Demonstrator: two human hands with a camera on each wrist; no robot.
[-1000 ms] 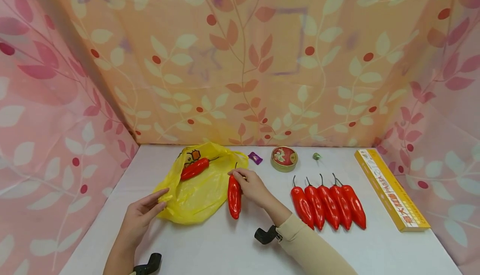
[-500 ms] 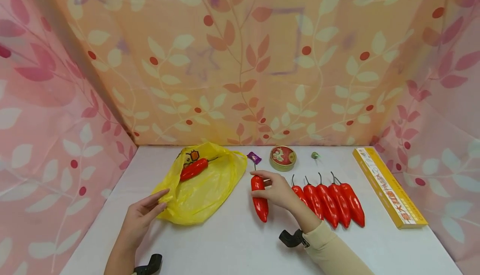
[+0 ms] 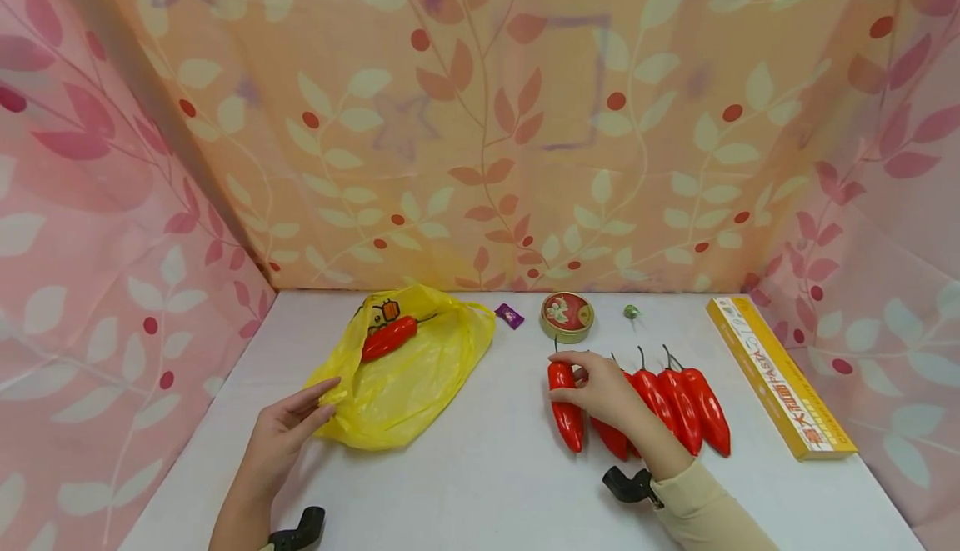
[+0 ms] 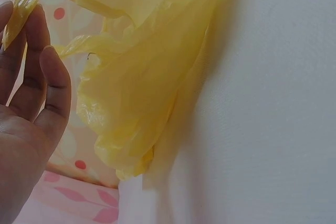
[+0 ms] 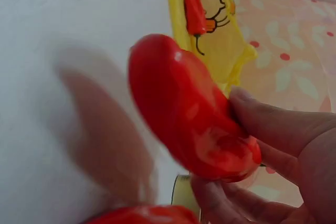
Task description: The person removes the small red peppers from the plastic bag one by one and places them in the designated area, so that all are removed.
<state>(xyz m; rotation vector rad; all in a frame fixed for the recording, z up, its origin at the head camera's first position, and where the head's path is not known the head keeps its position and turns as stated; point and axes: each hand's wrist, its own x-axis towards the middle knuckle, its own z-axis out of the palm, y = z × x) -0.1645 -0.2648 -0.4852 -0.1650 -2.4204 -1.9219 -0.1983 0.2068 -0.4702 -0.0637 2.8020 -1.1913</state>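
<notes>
Right hand (image 3: 603, 390) pinches a red pepper (image 3: 565, 405) just beside the pepper row (image 3: 678, 409). Left hand (image 3: 281, 438), fingers straight, presses the yellow bag (image 3: 408, 376); one pepper in the bag (image 3: 387, 338) is left, I think.

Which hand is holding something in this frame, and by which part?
The right hand grips a red pepper near its stem end. The left hand rests with straight fingers on the yellow bag's edge, gripping nothing.

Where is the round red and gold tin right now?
In the head view, the round red and gold tin sits near the table's back edge, between a purple candy wrapper and a small green candy.
</notes>
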